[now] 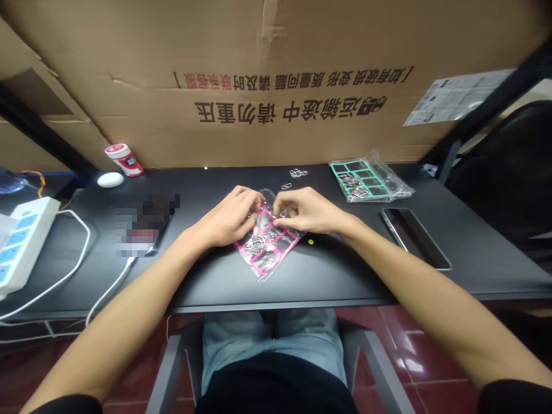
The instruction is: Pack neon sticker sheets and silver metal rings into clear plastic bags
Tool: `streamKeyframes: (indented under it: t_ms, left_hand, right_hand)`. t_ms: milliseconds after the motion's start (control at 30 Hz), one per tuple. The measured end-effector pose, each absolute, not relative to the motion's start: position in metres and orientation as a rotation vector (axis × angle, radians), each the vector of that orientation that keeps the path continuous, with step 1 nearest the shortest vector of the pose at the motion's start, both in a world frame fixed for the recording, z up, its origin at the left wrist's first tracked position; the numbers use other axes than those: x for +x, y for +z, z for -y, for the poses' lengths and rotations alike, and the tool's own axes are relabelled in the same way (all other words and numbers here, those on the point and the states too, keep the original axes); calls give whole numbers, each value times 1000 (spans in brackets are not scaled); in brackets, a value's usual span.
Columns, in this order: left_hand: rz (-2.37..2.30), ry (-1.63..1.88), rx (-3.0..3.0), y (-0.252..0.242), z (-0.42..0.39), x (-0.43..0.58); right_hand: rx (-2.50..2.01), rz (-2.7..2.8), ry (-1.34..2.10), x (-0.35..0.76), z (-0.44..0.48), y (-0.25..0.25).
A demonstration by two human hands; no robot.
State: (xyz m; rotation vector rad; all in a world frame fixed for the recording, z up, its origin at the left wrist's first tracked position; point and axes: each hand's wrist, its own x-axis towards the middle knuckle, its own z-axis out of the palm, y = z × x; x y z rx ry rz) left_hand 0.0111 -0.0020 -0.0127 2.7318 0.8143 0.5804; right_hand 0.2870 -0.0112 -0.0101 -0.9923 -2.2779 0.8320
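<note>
A clear plastic bag (276,248) with a pink grid print lies tilted on the black desk, metal paper clips (257,244) gathered inside its lower part. My left hand (235,215) pinches the bag's upper left edge, fingers curled. On the upper right edge, my right hand (302,213) closes thumb and forefinger on the plastic. Just beyond the hands lie a small heap of loose paper clips (298,172) and a single clip (286,186). Farther right rests a similar bag with a green grid (366,179), also holding clips.
A phone (414,238) lies at the right. On the left are a plugged-in device (149,224) partly blurred, a white power strip (28,241) with cables, a white oval object (110,180) and a red-and-white canister (124,160). A cardboard panel (276,138) stands along the back.
</note>
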Motion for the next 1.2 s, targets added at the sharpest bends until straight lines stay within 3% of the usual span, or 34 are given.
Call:
streamKeyframes:
  t_ms: [167, 233, 367, 600, 800, 1033, 1200]
  left_hand:
    - [-775, 606, 2701, -12, 3, 11]
    - [-777, 607, 2693, -11, 3, 11]
    - [-776, 580, 2685, -11, 2, 12]
    - [-783, 528, 2702, -13, 0, 13]
    - [-776, 526, 2713, -14, 0, 12]
    - [-777, 511, 2693, -15, -1, 12]
    - [-775, 517, 2680, -15, -1, 11]
  right_hand:
    - [-862, 2195, 1289, 299, 6, -11]
    - [-965, 2085, 1066, 311, -7, -18]
    - [-1230, 2141, 302, 332, -36, -42]
    - [-1325, 2360, 136, 324, -57, -66]
    - [-1275, 2315, 255, 326, -63, -63]
    - [-1401, 2366, 646, 336, -57, -36]
    - [-1366, 2328, 645, 340, -51, -32]
